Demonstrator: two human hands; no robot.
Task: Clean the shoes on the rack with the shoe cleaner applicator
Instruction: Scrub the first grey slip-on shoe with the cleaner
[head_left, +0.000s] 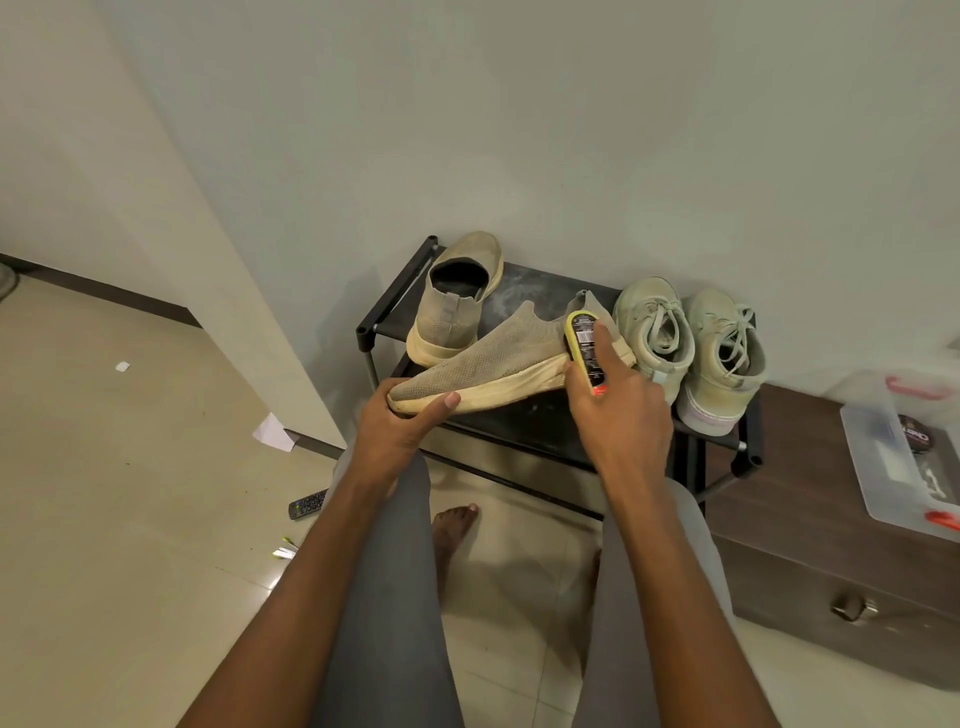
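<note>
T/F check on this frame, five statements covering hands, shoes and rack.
1. The left hand grips the toe end of the knit slip-on shoe. True.
2. The right hand is empty. False: it holds the shoe cleaner applicator against the heel end of that shoe.
3. Three shoes stand on the rack while one is held. True: the other slip-on and the two lace-up sneakers.
4. The lace-up sneakers sit left of the held shoe. False: they sit to its right.
5. A remote control lies on the rack. False: it lies on the floor.
</note>
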